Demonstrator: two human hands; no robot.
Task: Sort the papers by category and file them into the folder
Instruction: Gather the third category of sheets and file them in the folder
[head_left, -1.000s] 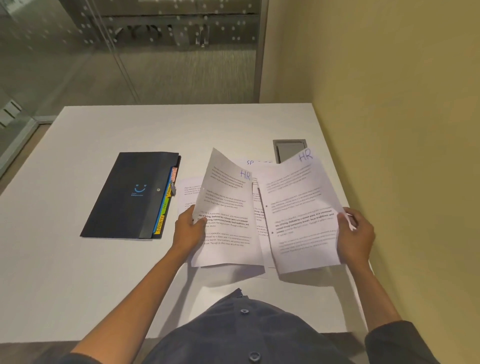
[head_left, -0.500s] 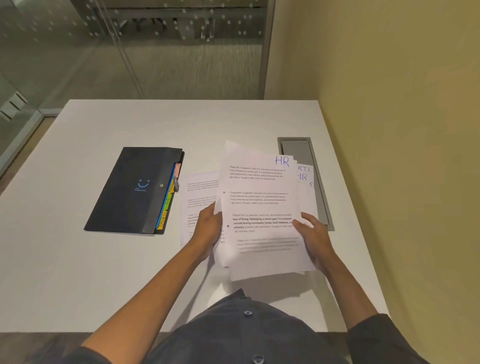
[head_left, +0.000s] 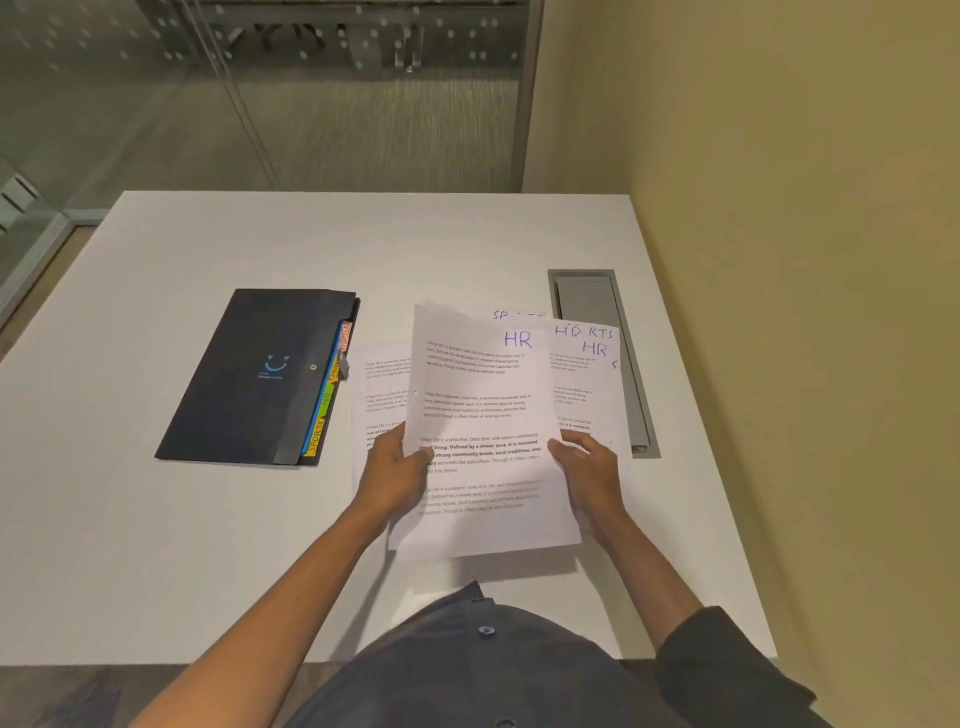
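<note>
- Since a second ago, I see two separate HR sheets merged into one stack (head_left: 483, 415) at frame centre, printed text, "HR" in blue ink.
- My left hand (head_left: 397, 478) and right hand (head_left: 589, 473) pinch its side edges.
- Dark folder (head_left: 249, 374) lies closed at left, coloured tabs showing.
- White table (head_left: 156, 545) is open at lower left; wall crowds the right.

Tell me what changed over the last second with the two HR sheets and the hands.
The two HR sheets, held apart a second ago, were brought together into one stack, gripped by the left hand and right hand. The folder stays closed, and loose papers remain on the table.
</note>
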